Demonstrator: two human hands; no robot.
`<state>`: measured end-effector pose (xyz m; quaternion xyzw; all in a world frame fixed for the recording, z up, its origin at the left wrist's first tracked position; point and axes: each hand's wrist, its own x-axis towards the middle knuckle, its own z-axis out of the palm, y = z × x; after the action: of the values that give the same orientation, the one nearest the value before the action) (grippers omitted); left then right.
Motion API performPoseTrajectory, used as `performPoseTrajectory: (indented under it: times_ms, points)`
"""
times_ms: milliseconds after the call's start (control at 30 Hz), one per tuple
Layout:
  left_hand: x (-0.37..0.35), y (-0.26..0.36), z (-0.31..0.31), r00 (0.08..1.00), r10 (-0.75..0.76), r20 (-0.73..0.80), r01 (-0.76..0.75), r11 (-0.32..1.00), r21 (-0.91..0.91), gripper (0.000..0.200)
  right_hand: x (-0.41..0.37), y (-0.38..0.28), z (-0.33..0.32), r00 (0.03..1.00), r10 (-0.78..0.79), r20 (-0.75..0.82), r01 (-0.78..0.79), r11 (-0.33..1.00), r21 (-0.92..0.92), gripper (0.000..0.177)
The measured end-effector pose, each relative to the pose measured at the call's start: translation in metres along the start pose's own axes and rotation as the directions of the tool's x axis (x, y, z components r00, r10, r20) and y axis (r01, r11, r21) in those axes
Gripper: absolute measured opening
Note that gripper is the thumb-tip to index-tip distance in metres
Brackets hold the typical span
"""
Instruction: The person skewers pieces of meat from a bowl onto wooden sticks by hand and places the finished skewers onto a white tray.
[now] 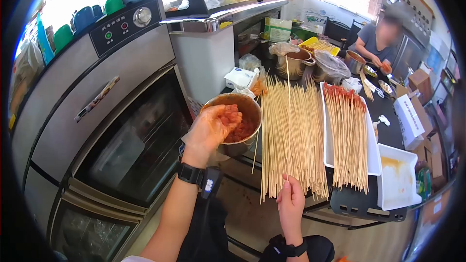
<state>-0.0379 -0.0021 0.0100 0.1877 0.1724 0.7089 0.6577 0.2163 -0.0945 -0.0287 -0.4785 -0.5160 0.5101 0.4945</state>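
Note:
My left hand (209, 125), in a clear plastic glove smeared with red sauce, is cupped around several pieces of red-coated meat (232, 115) over a metal pot (258, 116). More of the red meat (244, 130) lies inside the pot. My right hand (291, 195) is closed around the lower end of one bamboo skewer (289, 111), which points away from me above a wide bundle of bare skewers (274, 140). To the right, a white tray (374, 162) bears skewers with red meat (342, 93) at their far ends.
A second white tray (410, 196) with orange residue stands at the right edge. Behind the bundle are a large pot (310, 60), a covered bowl (332, 65) and a tissue pack (240, 77). A person (376, 43) works across the table. A steel oven (131, 136) stands left.

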Motion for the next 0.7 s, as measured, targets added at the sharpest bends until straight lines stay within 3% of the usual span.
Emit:
performPoseTrajectory:
  times_ms: [33, 167, 267, 467, 533, 667, 700]
  points:
    - [0.003, 0.002, -0.006, 0.996, -0.084, 0.043, 0.082, 0.996, 0.035, 0.025, -0.001, 0.003, 0.0, 1.0, -0.001, -0.008, 0.001, 1.0, 0.013, 0.023]
    - [0.0, -0.002, -0.001, 1.0, -0.023, 0.011, 0.023, 1.0, -0.012, 0.026, -0.002, 0.01, -0.001, 0.998, -0.065, 0.011, 0.065, 0.997, -0.032, 0.025]
    - [-0.002, -0.003, 0.006, 0.994, -0.042, -0.097, 0.036, 0.998, -0.055, 0.017, -0.004, 0.008, -0.002, 0.999, -0.044, 0.016, 0.045, 0.997, -0.064, 0.025]
    - [0.002, -0.006, 0.007, 0.987, 0.089, -0.134, -0.113, 0.977, -0.18, 0.017, -0.005, 0.008, -0.002, 0.997, -0.072, 0.039, 0.073, 0.997, -0.038, 0.023]
    - [0.001, -0.006, 0.012, 0.99, 0.09, -0.106, -0.108, 0.978, -0.176, 0.017, -0.003, 0.016, -0.007, 0.989, -0.135, 0.068, 0.145, 0.972, -0.182, 0.019]
    - [0.002, -0.01, 0.005, 0.98, 0.136, -0.145, -0.149, 0.985, -0.083, 0.017, -0.005, 0.019, -0.009, 0.99, -0.078, 0.121, 0.1, 0.976, -0.193, 0.016]
    - [-0.002, -0.009, 0.009, 0.989, 0.118, -0.093, -0.123, 0.991, -0.056, 0.017, -0.009, 0.011, -0.004, 0.989, -0.087, 0.121, 0.101, 0.988, -0.115, 0.015]
